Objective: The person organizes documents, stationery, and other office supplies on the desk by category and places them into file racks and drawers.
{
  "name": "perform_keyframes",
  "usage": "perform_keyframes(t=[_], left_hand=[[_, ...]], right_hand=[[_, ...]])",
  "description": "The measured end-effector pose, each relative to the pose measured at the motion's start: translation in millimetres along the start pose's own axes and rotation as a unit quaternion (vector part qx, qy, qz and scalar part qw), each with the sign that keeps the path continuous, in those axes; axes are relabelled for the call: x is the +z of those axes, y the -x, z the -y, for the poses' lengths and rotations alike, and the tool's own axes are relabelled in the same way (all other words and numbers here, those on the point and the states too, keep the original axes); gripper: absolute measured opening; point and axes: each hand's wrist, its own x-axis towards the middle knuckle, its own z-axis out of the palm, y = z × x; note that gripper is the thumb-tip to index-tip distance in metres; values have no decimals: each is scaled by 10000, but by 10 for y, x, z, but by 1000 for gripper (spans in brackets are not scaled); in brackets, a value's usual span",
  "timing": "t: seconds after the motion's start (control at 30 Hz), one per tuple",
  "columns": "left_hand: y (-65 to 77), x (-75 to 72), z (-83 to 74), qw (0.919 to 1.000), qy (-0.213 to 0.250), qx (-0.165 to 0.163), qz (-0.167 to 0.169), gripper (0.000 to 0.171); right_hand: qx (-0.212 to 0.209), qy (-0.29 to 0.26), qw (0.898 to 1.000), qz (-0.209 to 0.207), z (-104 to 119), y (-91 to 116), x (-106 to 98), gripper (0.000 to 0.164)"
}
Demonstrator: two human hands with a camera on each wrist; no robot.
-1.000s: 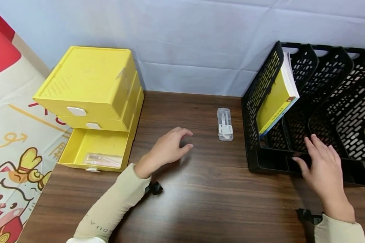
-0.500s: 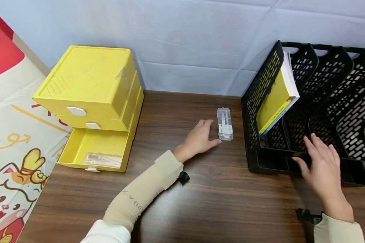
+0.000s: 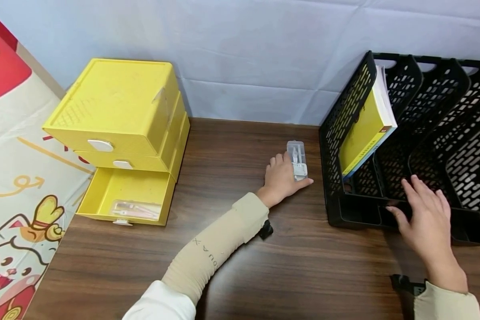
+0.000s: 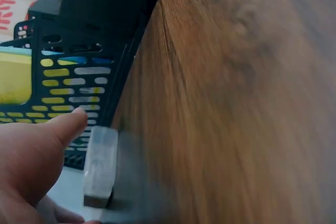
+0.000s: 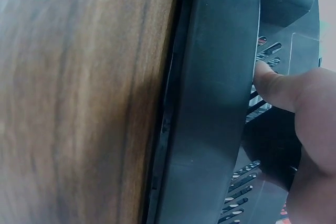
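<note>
A small clear plastic case (image 3: 300, 160) with slim white pieces inside lies on the brown table. My left hand (image 3: 281, 178) is at its left side, thumb stretched across the near end and fingertips right at its edge. In the left wrist view the case (image 4: 102, 156) shows beside the extended thumb, apart from it. My right hand (image 3: 429, 222) is over the front trough of the black file rack (image 3: 356, 213), fingers spread and holding nothing. Its thumb (image 5: 270, 80) overlaps the trough's edge in the right wrist view.
A yellow drawer unit (image 3: 112, 98) stands at left, its bottom drawer (image 3: 124, 186) pulled out with another clear case (image 3: 136, 210) inside. A yellow book (image 3: 362, 133) stands in the rack's leftmost slot. A pale cloth (image 3: 248, 58) hangs behind the table.
My left hand has moved right and away across the table, from near the drawer unit to the clear case. My right hand has stayed at the rack.
</note>
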Motion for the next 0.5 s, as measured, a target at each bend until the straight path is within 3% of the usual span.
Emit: perform_keyframes(t=[0.23, 0.5], left_hand=[[-58, 87, -105, 9987, 86, -477, -162, 90], [-48, 19, -9, 9983, 549, -189, 42, 56]], right_hand=[[13, 19, 10000, 9, 0, 5, 9, 61], [55, 34, 10000, 39, 5, -3, -4, 65]])
